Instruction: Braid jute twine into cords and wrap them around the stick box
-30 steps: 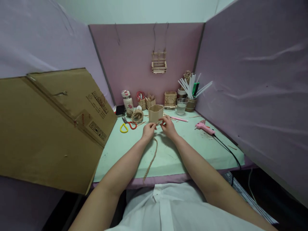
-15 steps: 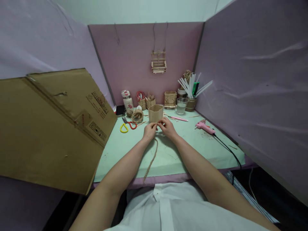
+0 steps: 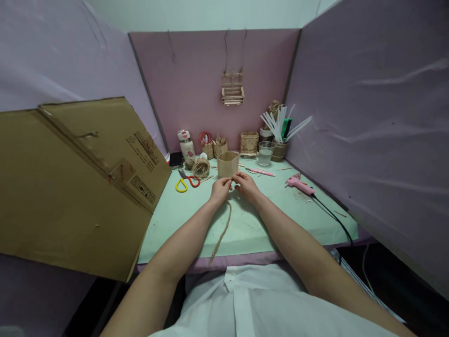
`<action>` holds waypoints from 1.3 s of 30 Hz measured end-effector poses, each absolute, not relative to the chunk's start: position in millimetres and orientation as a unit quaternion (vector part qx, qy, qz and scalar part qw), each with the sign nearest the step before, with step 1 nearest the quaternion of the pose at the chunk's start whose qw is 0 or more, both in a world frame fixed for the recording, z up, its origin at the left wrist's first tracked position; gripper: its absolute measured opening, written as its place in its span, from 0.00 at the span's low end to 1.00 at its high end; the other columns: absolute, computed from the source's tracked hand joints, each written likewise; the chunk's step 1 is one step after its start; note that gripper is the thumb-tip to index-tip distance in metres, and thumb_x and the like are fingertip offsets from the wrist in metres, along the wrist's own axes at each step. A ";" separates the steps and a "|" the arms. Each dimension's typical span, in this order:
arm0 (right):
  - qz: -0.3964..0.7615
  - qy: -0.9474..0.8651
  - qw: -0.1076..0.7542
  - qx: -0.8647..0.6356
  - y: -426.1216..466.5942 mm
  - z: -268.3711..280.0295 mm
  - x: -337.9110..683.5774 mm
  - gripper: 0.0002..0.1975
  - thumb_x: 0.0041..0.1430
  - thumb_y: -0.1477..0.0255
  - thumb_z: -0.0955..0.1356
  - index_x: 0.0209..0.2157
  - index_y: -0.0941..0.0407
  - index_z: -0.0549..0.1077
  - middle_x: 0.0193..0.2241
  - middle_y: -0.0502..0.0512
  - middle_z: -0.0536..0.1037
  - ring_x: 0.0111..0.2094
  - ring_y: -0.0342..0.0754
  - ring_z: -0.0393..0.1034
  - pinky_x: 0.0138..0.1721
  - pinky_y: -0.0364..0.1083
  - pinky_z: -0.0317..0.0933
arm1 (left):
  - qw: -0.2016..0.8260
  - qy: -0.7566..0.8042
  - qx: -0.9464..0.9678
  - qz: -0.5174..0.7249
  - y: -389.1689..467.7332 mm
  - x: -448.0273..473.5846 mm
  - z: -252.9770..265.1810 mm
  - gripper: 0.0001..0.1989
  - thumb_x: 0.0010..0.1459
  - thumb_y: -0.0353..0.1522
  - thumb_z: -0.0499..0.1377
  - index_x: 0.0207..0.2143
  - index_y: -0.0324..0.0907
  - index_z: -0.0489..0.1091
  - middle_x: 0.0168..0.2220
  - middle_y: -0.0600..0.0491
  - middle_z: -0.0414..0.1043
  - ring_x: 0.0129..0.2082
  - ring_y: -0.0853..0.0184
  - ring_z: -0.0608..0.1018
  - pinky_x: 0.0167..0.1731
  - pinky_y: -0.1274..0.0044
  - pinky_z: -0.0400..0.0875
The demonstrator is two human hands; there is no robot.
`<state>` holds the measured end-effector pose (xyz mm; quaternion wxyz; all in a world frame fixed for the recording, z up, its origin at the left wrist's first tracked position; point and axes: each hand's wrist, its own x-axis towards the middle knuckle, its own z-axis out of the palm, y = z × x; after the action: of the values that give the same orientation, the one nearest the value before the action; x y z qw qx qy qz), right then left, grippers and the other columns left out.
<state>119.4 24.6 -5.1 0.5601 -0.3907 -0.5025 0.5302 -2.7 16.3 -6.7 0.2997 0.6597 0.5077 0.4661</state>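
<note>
My left hand (image 3: 220, 189) and my right hand (image 3: 246, 186) meet just in front of a container made of thin wooden sticks (image 3: 228, 164). Both hands pinch at the end of a braided twine cord (image 3: 221, 234), whose tail runs down between my forearms and over the table's front edge. The piece right between the fingertips is mostly covered by them. Left of the container lie a roll of twine (image 3: 201, 167) and scissors (image 3: 187, 182) with one yellow and one red handle.
A pink glue gun (image 3: 300, 184) with a black cable lies at the right. Behind stand a cup of water (image 3: 265, 154), a pot of white glue sticks (image 3: 279, 150), a woven box (image 3: 249, 143) and a bottle (image 3: 186, 146). A pink cutter (image 3: 262, 172) lies nearby. Cardboard (image 3: 87, 187) leans at the left.
My fingertips have shifted slightly, the right hand's fingers parting a little from the left's. The view has tilted slightly; the objects on the table stay where they were.
</note>
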 end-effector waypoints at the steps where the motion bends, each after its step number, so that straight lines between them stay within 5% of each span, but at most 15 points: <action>1: 0.532 -0.500 0.560 -0.393 24.6 -5.4 120.0 0.12 0.42 0.62 0.68 0.26 0.55 0.66 0.24 0.48 0.68 0.27 0.41 0.61 0.24 0.39 0.54 | 0.291 0.509 0.666 0.461 15.6 -2.3 -6.3 0.13 0.53 0.34 0.52 0.32 0.38 0.75 0.19 0.55 0.68 0.22 0.70 0.69 0.26 0.79 0.62; 10: 0.522 -0.516 0.550 -0.398 27.6 -10.2 127.4 0.12 0.43 0.62 0.69 0.27 0.55 0.68 0.25 0.49 0.72 0.28 0.42 0.65 0.23 0.39 0.52 | 0.290 0.494 0.693 0.438 10.6 -1.5 -4.2 0.13 0.54 0.33 0.51 0.32 0.38 0.75 0.20 0.55 0.68 0.25 0.69 0.70 0.31 0.78 0.64; 23: 0.286 -0.620 0.572 -0.455 28.4 -12.0 122.3 0.08 0.46 0.65 0.66 0.24 0.56 0.70 0.24 0.51 0.73 0.29 0.45 0.65 0.36 0.45 0.59 | 0.357 0.538 0.584 0.493 16.9 0.1 -13.1 0.13 0.49 0.38 0.57 0.27 0.37 0.73 0.24 0.51 0.73 0.21 0.71 0.71 0.24 0.78 0.64; 39: 0.225 -0.642 0.573 -0.457 23.0 -10.6 117.5 0.08 0.50 0.66 0.64 0.26 0.55 0.71 0.26 0.52 0.74 0.32 0.47 0.66 0.36 0.45 0.60 | 0.180 0.565 0.656 0.468 5.9 2.7 1.4 0.11 0.52 0.34 0.55 0.27 0.40 0.75 0.28 0.51 0.75 0.30 0.68 0.72 0.33 0.78 0.62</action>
<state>117.5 23.0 -10.6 0.5730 -0.4568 -0.6421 0.2251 2.7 5.9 1.4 0.1799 0.6557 0.5645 0.4679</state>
